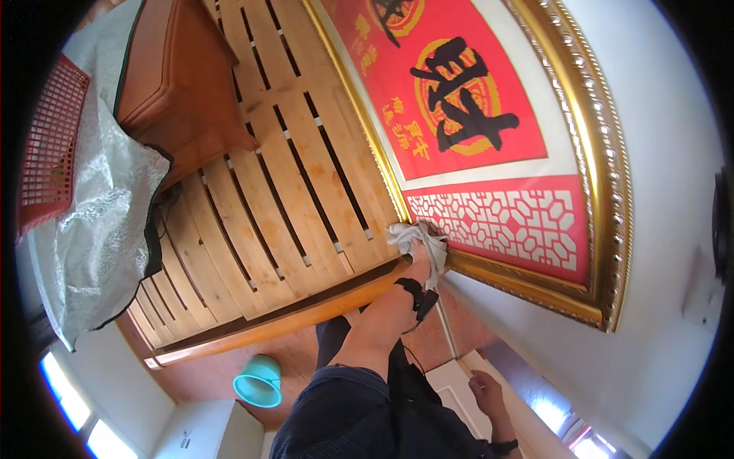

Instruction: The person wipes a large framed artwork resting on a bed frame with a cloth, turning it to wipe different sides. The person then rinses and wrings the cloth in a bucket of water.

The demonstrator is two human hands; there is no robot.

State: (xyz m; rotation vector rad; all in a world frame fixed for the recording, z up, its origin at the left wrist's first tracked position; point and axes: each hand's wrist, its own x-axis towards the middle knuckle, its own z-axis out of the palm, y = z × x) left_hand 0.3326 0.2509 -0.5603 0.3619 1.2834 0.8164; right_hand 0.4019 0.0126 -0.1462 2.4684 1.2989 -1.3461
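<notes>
A grey-white cleaning cloth [438, 243] is bunched in my left hand [418, 254], whose fingers are partly hidden by its folds. The cloth presses against the near left corner of a large gold picture frame [527, 289]. Inside the frame is a red panel [489, 99] with black brush characters, yellow designs and a white lattice pattern below. The frame leans against the white wall. My right hand [487, 394] hangs at the lower right, apart from the frame. Its fingers are loosely curled, with nothing visible in them.
A slatted wooden bed base [283, 176] fills the middle left, with a raised wooden edge rail [283, 319]. On it are a brown leather headboard-like piece [183, 99], a silvery sheet [115, 222] and a pink plastic basket [53, 138]. A turquoise bucket [258, 382] stands on the floor near a white cabinet [202, 428].
</notes>
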